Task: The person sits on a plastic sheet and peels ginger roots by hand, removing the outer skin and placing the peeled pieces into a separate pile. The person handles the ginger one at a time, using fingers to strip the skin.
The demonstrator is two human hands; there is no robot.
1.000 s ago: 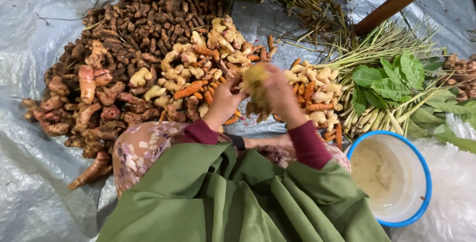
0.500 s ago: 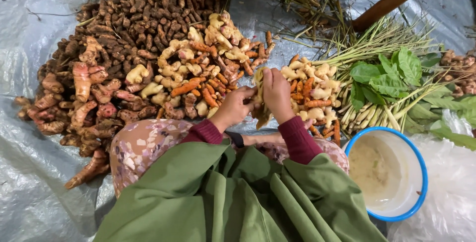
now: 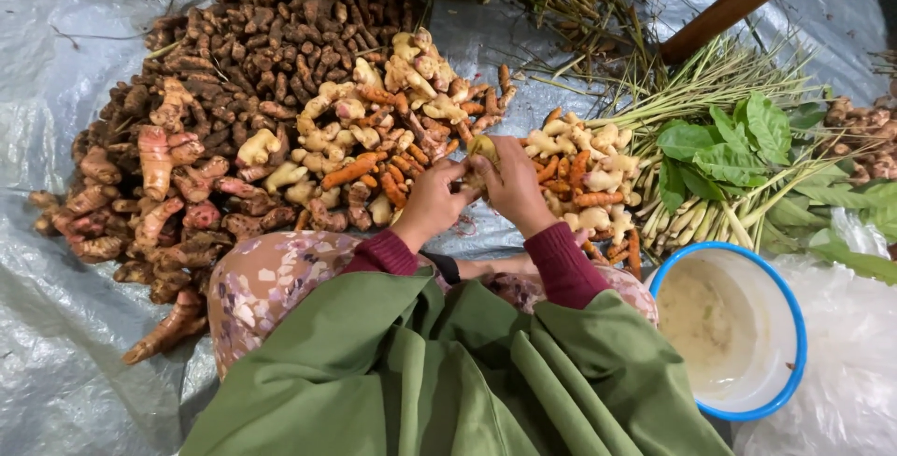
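Both of my hands meet over my lap and grip one pale yellow ginger root (image 3: 483, 149). My left hand (image 3: 432, 202) holds it from the left, my right hand (image 3: 516, 187) from the right, fingers curled around it. Maroon sleeves and a green cloth cover my arms and knees. Just beyond my hands lies a pile of pale ginger and orange turmeric (image 3: 392, 129). A second small pile of the same roots (image 3: 584, 176) sits to the right of my hands.
A large heap of brown roots (image 3: 234, 64) and pinkish galangal (image 3: 149, 185) lies at left on a grey plastic sheet (image 3: 56, 64). Lemongrass stalks and green leaves (image 3: 729, 148) lie at right. A white bowl with a blue rim (image 3: 790, 306) stands near my right knee.
My hands have come down and closer together around the ginger root, from above the right pile toward my lap.
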